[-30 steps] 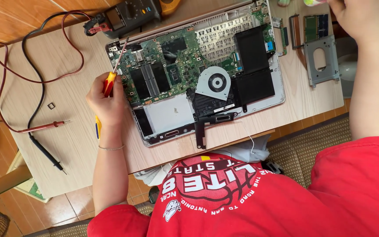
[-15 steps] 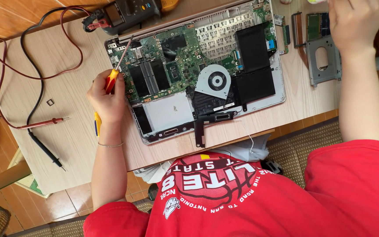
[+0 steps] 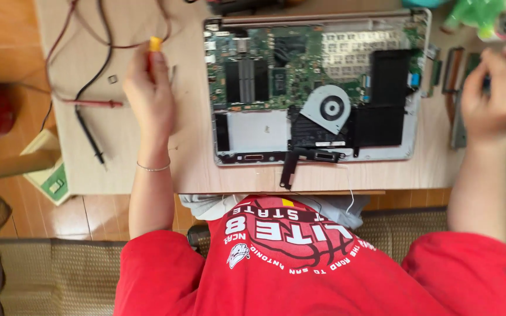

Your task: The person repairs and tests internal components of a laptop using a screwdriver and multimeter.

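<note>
Now that the left hand (image 3: 150, 93) has pulled clear left of the opened laptop (image 3: 314, 88), still gripping the yellow-handled screwdriver (image 3: 155, 45), the right hand (image 3: 496, 96) curls right of it, its hold hidden.

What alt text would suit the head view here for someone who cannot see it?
Seen from above, an opened laptop with bare circuit board and fan lies on a wooden table. The left hand holds a yellow-tipped screwdriver beside it; the right hand reaches among parts at the right edge.
</note>
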